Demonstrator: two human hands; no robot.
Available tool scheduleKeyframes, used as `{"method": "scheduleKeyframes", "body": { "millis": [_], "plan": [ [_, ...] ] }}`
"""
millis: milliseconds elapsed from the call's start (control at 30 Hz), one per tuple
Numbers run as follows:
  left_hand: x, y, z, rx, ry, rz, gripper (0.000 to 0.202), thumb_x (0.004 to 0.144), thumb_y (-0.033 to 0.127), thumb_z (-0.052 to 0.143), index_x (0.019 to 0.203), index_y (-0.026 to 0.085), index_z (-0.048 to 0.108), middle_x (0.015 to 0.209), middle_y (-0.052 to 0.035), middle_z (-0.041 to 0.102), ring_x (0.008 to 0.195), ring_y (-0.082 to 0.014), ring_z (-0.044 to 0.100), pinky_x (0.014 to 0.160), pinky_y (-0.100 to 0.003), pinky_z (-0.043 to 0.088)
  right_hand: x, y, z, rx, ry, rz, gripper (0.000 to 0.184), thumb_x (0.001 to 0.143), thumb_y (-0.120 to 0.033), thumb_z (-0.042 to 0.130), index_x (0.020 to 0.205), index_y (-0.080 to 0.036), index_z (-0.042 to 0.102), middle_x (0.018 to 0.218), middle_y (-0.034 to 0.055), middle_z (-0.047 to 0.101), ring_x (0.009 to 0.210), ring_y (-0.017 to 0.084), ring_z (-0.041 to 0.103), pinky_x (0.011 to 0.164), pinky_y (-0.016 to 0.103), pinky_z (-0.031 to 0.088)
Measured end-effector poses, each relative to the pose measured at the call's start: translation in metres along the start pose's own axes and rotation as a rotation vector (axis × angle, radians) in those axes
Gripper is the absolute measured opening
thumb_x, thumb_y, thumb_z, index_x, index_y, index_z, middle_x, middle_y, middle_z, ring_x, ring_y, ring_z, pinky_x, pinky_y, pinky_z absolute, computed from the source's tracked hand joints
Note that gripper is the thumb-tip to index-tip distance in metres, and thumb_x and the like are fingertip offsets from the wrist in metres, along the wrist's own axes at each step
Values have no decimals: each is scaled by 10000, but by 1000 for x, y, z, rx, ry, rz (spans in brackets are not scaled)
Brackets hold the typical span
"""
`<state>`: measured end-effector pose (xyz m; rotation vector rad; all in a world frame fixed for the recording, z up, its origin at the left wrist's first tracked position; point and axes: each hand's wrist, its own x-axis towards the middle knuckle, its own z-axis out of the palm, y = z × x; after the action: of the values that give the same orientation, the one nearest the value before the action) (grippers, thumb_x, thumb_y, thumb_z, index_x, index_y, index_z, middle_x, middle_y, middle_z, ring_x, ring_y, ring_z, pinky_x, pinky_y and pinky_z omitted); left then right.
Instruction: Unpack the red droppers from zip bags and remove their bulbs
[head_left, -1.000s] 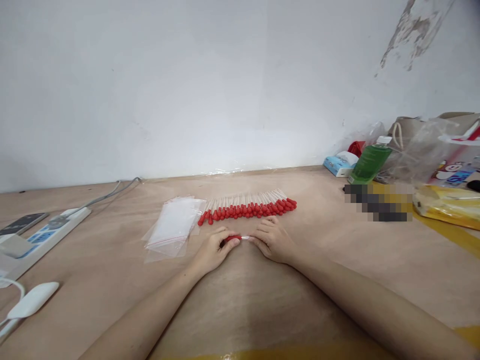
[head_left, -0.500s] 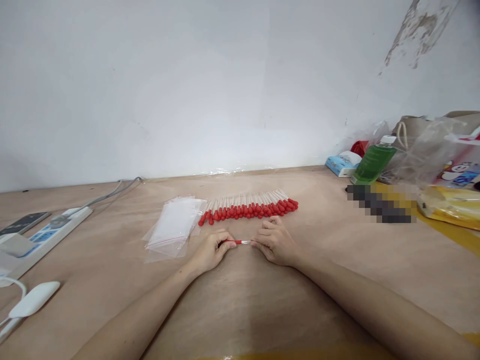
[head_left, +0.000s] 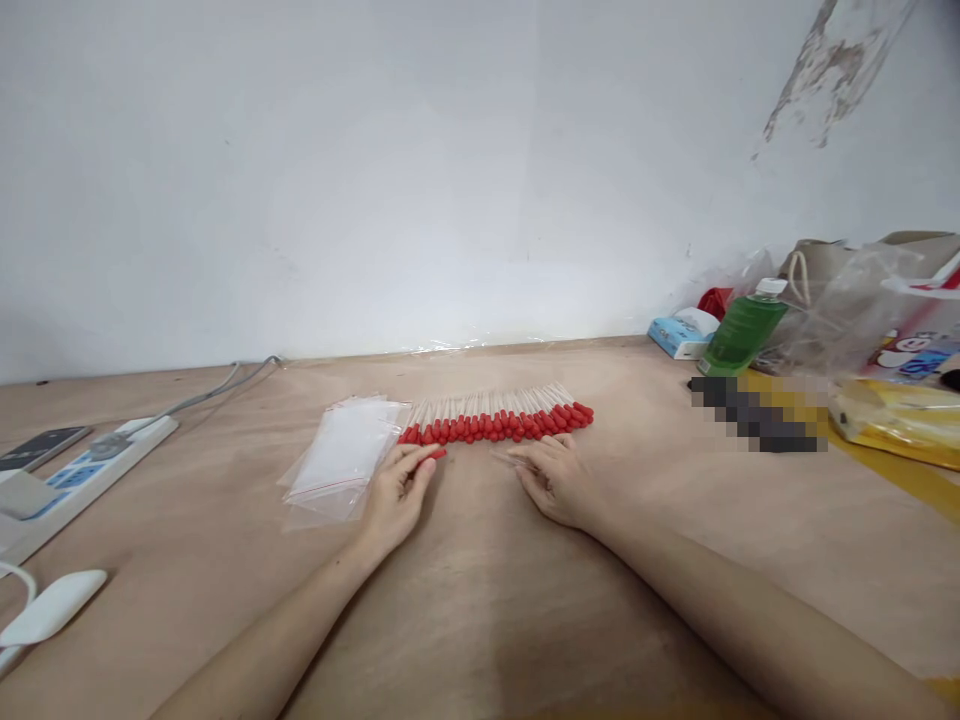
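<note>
Currently | left fingers pinch red piece | right fingers grip thin clear piece

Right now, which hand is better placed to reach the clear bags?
Probably the left hand: it is beside the clear bags, though its fingers hold a red piece. The right hand is farther away.

The table bears red-ended sticks (rowed) and plastic bags.

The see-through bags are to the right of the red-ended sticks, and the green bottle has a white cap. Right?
Not quite: the see-through bags lie left of the red-ended sticks, as the head view shows. The green bottle does have a white cap.
</note>
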<state>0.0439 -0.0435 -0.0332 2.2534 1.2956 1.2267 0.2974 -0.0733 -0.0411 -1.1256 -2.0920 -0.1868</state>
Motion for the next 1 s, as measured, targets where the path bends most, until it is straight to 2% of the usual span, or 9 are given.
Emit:
{"method": "scheduleKeyframes", "body": {
  "millis": [100,200,300,367,433,533,700,833,1000],
  "plan": [
    [10,-12,-20,102,182,-47,289,834,298,431,1024,195,623,912,-62,542,871,-177,525,761,-310,443,5,-3,4,-34,36,2,163,845,-205,422,863,-157,577,673,14,610,633,121,475,688,290,255],
    [16,-22,-42,199,275,-116,315,812,305,456,1067,179,591,887,-54,553,767,-160,541,673,-283,445,10,-5,10,-98,90,-49,154,835,-196,440,741,-162,556,646,7,605,627,120,466,700,297,253],
    [14,-25,-51,280,318,-127,308,782,319,506,1055,187,558,892,-37,582,676,-139,545,569,-244,417,13,-6,17,-179,113,-102,191,839,-182,434,697,-169,561,616,8,593,630,119,453,731,311,252],
    [10,-22,-50,367,265,-42,228,776,317,522,963,195,565,865,-21,604,667,-140,542,586,-251,402,13,-7,20,-207,102,-131,201,838,-170,431,701,-174,578,639,11,603,643,119,451,745,320,249],
    [7,-17,-45,461,164,82,146,780,300,519,871,196,566,813,-10,616,674,-147,544,640,-274,385,13,-8,22,-199,69,-146,182,832,-183,445,739,-183,601,699,16,623,679,125,459,756,329,246],
    [4,-11,-40,568,20,204,102,785,280,509,794,195,566,760,-3,625,694,-163,559,674,-301,346,13,-10,20,-149,-7,-125,161,815,-291,498,814,-195,627,752,26,631,742,147,471,792,352,237],
    [1,-11,-39,624,-115,175,104,768,296,528,736,208,573,762,3,640,733,-178,573,677,-308,318,12,-11,16,-85,-105,-89,334,769,-492,526,908,-209,638,794,39,619,795,173,472,835,386,224],
    [2,-11,-40,582,-108,118,189,769,392,529,731,222,602,780,-1,649,755,-187,561,704,-313,331,12,-11,15,-75,-144,-97,379,766,-524,509,939,-213,638,848,49,610,826,182,470,845,395,223],
    [17,-10,-39,660,31,-32,256,774,436,498,808,228,644,862,-30,637,837,-229,527,739,-338,347,12,-11,13,-42,-153,-74,391,762,-525,517,973,-213,623,861,45,609,837,181,473,841,385,235]
  ]
}}
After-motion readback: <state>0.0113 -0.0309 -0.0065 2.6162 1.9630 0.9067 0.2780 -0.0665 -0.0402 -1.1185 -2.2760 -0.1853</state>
